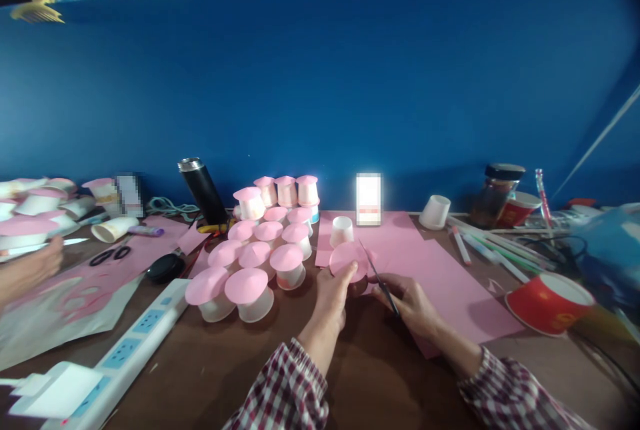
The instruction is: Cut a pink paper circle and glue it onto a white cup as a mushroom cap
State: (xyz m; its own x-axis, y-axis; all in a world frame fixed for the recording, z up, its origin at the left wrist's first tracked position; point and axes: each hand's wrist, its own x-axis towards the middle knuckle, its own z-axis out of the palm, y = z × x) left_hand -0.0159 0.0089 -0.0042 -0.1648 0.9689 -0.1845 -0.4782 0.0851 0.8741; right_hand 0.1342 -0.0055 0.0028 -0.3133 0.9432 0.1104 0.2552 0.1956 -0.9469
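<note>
Pink paper disc (349,261) sits pinched in my left hand (331,297) just in front of the upturned white cup (342,231), my right hand (413,303) closed around the scissors (379,279) at its edge, where a skewed cut could nick my fingertips

Thirteen pink-capped cups (249,293) cluster at center, from nine to twelve o'clock of the pink disc (349,261). Two plain white cups (341,231) stand behind it, two red cups (547,303) at three o'clock. One flask (203,191), one jar (497,195), one power strip (135,337).
</note>
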